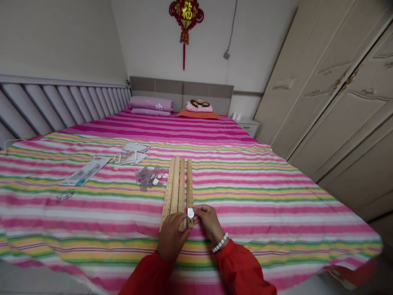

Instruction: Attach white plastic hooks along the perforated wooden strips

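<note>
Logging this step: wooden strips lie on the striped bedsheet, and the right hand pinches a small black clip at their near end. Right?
Not quite: the clip is white, not black, as the head view shows. The right hand does pinch it at the near end of the wooden strips on the striped bedsheet.

1. Walls: plain white wall [147, 37]; red knot ornament [186, 16] hung centrally above the grey headboard [181, 92].
2. Left side: padded grey wall panel [61, 106], ribbed.
3. Right side: cream wardrobe [337, 94]; white nightstand [249, 125] just beside it.
4. Bed [276, 184]: pink striped cover; pillows [151, 104] at the head.
</note>
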A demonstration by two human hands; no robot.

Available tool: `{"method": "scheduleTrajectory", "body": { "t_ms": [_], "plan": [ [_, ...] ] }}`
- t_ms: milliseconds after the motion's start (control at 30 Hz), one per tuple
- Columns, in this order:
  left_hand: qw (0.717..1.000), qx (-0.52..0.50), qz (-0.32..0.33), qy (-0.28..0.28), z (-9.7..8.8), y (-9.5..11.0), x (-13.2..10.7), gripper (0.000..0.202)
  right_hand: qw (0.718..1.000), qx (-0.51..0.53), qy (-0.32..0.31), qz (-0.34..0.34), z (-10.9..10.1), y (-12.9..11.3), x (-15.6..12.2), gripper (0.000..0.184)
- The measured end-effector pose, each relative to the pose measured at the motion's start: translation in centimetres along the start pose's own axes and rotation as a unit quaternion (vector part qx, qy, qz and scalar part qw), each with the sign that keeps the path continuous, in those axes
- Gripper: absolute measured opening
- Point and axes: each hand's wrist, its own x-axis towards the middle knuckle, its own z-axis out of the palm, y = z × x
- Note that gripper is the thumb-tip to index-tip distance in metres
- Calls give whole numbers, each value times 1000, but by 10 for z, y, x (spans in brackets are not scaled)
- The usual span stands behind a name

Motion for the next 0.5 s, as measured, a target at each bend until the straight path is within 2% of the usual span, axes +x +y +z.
{"method": "scheduleTrajectory", "body": {
  "t_ms": [100, 233, 500],
  "plan": [
    [996, 74, 50, -16, 3, -2, -1, 35, 1000, 3, 7, -2, 2, 1, 0, 19],
    [987, 137, 73, -40, 10, -5, -2, 41, 1000, 4, 12, -2, 2, 2, 1, 20],
    [980, 170, 33, -100, 14, -7, -4, 40, 1000, 1, 15, -5, 1, 7, 3, 21]
  ]
}}
